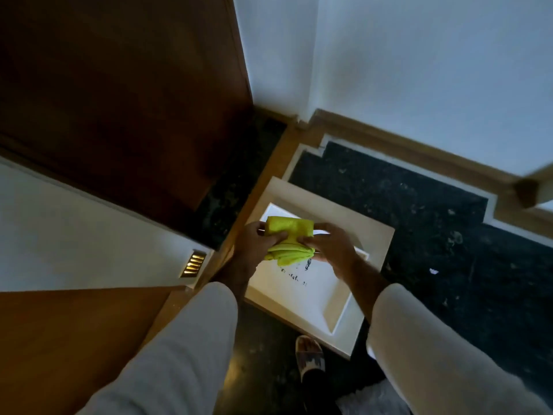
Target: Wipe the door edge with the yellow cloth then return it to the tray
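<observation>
A folded yellow cloth [288,238] is held between both hands above the white tray [344,319], which lies on the dark floor. My left hand [258,239] grips the cloth's left side and my right hand [330,244] grips its right side. The cloth hangs a little above the tray's inner surface, which carries some dark marks. The white door edge [98,226] with a brass latch plate [194,264] runs along the left, beside my left forearm. The door's brown face fills the lower left.
A dark wooden door frame [125,94] stands at the upper left. White walls with a wooden skirting [419,151] bound the dark speckled floor [419,223]. My slippered foot [309,357] stands just below the tray.
</observation>
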Demonstrator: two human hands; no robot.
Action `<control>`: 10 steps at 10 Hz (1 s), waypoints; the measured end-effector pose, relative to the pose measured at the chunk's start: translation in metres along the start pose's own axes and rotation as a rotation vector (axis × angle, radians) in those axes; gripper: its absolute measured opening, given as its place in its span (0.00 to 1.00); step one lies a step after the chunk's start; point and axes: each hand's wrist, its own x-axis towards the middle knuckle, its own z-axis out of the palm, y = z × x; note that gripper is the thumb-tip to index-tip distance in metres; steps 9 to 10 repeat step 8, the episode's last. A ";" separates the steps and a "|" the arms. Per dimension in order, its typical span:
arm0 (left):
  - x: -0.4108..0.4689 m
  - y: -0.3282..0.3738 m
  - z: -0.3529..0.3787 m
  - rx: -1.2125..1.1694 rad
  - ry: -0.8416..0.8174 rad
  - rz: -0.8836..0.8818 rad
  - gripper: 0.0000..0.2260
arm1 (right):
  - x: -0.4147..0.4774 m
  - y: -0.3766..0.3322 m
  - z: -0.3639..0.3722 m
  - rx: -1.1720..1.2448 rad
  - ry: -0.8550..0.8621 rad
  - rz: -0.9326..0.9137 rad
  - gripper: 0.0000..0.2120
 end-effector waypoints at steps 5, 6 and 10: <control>0.099 -0.150 0.061 0.353 0.144 0.006 0.20 | 0.084 0.138 0.032 -0.729 0.281 -0.304 0.13; 0.096 -0.148 0.062 0.422 0.191 0.064 0.20 | 0.086 0.135 0.033 -0.904 0.323 -0.310 0.10; 0.076 -0.107 0.055 0.749 0.148 0.188 0.20 | 0.071 0.095 0.039 -1.231 0.302 -0.512 0.16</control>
